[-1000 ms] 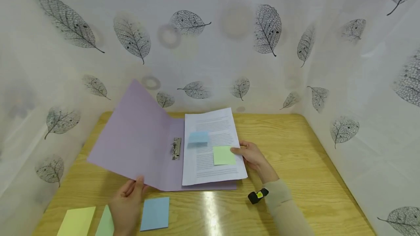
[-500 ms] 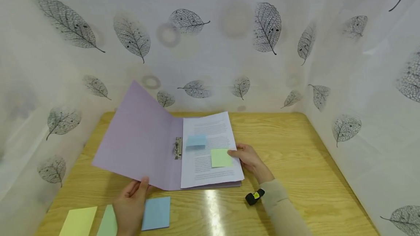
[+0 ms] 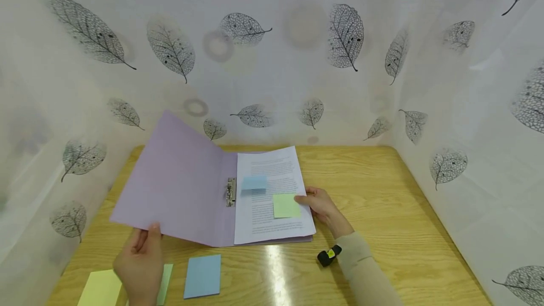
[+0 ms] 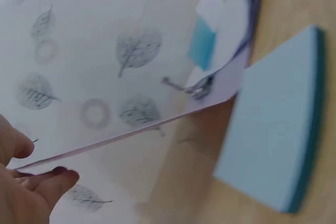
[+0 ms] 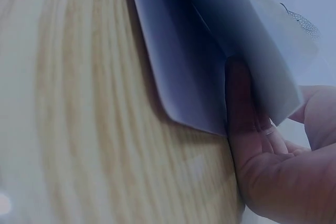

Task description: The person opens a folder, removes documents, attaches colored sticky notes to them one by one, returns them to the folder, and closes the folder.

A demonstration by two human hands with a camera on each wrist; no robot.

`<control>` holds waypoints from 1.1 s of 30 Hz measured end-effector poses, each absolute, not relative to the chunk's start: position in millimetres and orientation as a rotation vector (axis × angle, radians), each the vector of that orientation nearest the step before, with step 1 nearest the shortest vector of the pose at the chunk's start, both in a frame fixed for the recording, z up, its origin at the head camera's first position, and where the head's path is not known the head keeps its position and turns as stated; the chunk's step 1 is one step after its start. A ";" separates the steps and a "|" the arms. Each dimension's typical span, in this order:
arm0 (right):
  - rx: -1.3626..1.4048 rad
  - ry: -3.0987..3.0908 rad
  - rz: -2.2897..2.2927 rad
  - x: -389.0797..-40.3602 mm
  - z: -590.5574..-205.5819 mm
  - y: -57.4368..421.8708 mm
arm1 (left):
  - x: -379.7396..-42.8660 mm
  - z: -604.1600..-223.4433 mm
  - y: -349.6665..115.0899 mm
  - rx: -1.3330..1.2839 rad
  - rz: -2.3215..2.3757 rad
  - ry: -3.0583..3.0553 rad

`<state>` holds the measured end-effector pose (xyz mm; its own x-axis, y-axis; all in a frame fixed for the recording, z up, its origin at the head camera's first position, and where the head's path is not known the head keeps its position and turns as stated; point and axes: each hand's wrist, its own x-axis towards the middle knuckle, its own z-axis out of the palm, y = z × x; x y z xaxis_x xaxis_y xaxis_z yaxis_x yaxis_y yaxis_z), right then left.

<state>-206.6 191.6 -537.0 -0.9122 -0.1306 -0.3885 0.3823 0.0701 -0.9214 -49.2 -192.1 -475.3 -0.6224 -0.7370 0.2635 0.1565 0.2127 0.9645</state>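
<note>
A purple folder lies spread on the table, its left cover raised at a slant. My left hand pinches that cover's lower edge near the left corner between thumb and fingers. On the right side rests a stack of printed papers, bearing a blue sticky note and a green sticky note. My right hand grips the stack's right edge, thumb on top beside the green note. In the right wrist view, its fingers are under the lifted sheets, above the folder. A metal clip sits beside the spine.
Along the table's front lie a yellow note pad, a green note pad partly behind my left hand, and a blue note pad. A black device is at my right wrist. A leaf-patterned curtain surrounds the wooden table.
My left hand has moved left, swinging the cover wider and lower. The paper stack, held by my right hand, came slightly down and left toward the clip, then stayed put.
</note>
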 end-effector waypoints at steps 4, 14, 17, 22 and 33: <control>0.244 1.987 -1.896 -206.3 -536.3 191.5 | -54.9 -452.1 -208.0 0.614 -1.483 -1.592; 0.213 1.978 -1.886 -204.7 -534.9 193.9 | -71.1 -416.7 -176.9 0.178 -0.890 -1.476; 0.212 1.984 -1.882 -204.5 -534.7 193.1 | -83.2 -430.6 -162.0 -0.097 -0.787 -1.792; 0.220 1.997 -1.877 -204.8 -536.4 191.6 | -110.4 -461.4 -149.9 -0.313 -0.741 -2.390; 0.240 2.007 -1.873 -205.3 -535.7 191.5 | -170.8 -483.3 -147.4 -0.287 -0.767 -2.753</control>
